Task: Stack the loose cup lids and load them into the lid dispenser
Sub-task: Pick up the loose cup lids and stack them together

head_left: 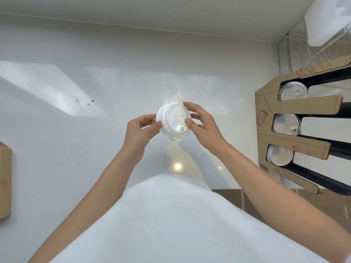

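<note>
I stood at a glossy white speckled countertop that met a pale wall along a straight seam. Window light lay in bright patches on my left, and a ceiling lamp glinted near me. Brown floor tiles showed past the counter's edge.

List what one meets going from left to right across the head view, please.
Cardboard box at the left edge → left hand → stack of white lids held by both hands → right hand → cardboard lid dispenser with lids in three slots.
</note>
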Tool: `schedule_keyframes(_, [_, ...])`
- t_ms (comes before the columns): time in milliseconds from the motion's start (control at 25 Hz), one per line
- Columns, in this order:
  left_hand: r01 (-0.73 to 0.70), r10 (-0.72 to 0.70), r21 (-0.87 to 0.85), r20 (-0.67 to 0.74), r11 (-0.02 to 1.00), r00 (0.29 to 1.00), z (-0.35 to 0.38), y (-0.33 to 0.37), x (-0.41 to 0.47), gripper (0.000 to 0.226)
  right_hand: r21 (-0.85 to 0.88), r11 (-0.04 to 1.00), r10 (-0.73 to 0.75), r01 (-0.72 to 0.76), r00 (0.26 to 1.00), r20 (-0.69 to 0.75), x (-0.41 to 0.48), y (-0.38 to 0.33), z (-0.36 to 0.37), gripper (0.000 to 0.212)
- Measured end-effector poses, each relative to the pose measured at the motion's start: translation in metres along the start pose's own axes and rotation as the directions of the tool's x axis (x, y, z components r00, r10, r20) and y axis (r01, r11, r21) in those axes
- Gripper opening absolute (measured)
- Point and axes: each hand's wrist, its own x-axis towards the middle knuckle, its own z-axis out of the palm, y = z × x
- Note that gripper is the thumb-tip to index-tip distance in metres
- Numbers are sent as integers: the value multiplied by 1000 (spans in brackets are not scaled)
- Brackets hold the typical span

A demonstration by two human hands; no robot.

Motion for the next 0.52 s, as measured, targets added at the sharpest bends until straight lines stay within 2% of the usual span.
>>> schedule_keyframes(280, [-2,2,-6,12,1000,1000,1,-3,0,46,216,973,89,-82,996,-23,0,8,3,34])
schedule_keyframes(400, [31,-29,-45,34,999,999,5,1,-2,29,221,973,73,-61,996,-45,0,8,2,35])
schedule_keyframes(520, [18,-16,-35,51,999,999,7,2,-3,39,190,981,53,-43,997,-49,2,6,0,37])
